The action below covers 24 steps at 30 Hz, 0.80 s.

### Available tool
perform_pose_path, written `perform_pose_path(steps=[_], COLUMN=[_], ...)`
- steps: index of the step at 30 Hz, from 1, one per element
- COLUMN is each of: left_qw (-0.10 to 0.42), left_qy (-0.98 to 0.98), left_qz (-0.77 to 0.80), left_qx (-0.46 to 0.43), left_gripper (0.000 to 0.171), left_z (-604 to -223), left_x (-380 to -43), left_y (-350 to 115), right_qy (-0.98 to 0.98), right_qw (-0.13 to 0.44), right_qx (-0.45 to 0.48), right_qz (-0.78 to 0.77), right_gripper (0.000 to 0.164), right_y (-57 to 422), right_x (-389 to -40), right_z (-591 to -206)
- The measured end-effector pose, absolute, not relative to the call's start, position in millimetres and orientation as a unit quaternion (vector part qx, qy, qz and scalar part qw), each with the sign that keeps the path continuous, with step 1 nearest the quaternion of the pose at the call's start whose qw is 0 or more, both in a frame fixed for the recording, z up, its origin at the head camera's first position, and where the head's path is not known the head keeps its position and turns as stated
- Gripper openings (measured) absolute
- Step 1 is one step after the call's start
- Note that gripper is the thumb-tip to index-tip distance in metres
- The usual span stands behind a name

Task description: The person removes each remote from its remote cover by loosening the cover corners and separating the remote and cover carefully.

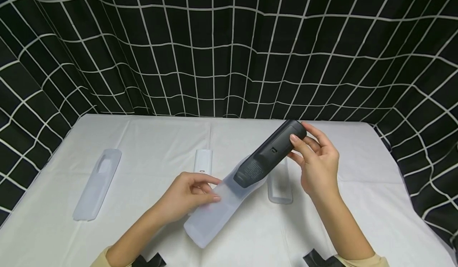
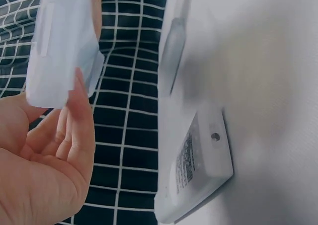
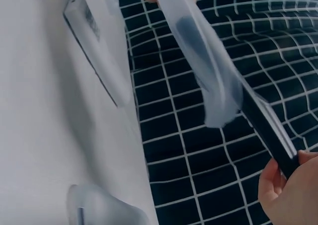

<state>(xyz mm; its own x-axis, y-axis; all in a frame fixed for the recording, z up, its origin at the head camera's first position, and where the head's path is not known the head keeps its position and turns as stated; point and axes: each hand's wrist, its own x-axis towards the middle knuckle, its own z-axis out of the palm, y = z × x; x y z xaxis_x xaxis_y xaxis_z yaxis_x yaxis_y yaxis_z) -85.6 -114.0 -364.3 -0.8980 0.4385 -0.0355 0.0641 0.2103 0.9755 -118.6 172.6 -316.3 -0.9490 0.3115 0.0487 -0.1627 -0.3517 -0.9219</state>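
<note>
My right hand (image 1: 319, 161) pinches one end of a black remote control (image 1: 270, 151), thumb on its back face. The remote slants down to the left, its other end inside a translucent silicone cover (image 1: 211, 223). My left hand (image 1: 189, 195) pinches the cover by its edge, thumb on the near side. In the right wrist view, the remote (image 3: 263, 125) sticks out of the cover's open end, which flares around it. Both are held above the table. A white remote control (image 1: 203, 160) lies on the table behind my left hand, partly hidden by it.
A second translucent cover (image 1: 98, 183) lies on the left of the white-clothed table (image 1: 150, 139). Another translucent cover (image 1: 280, 193) lies behind the black remote, partly hidden. Black cloth with a white grid (image 1: 223, 60) hangs at the back and sides.
</note>
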Motion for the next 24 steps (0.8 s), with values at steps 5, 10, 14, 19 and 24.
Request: perform_pose_path(steps=[5,10,14,19,24], left_qw=[0.142,0.123,0.116,0.111,0.102], left_qy=[0.770,0.776,0.778,0.785,0.788], left_qz=[0.602,0.591,0.590,0.585,0.582], left_qx=[0.158,0.180,0.181,0.173,0.172], left_gripper=[0.033,0.031,0.031,0.030,0.031], left_z=[-365,-364,-362,-359,-358], left_x=[-84,-83,-81,-80,-79], left_y=[-119,-123,-125,-128,-130], right_qy=[-0.527,-0.511,-0.506,-0.495,-0.488], right_qw=[0.158,0.165,0.165,0.169,0.170], right_qx=[-0.071,-0.073,-0.075,-0.076,-0.068], right_qz=[0.832,0.840,0.843,0.849,0.853], right_gripper=[0.044,0.044,0.047,0.046,0.048], right_y=[176,179,181,183,185], right_x=[-122,-124,-125,-126,-126], right_z=[-312,-308,-306,-303,-299])
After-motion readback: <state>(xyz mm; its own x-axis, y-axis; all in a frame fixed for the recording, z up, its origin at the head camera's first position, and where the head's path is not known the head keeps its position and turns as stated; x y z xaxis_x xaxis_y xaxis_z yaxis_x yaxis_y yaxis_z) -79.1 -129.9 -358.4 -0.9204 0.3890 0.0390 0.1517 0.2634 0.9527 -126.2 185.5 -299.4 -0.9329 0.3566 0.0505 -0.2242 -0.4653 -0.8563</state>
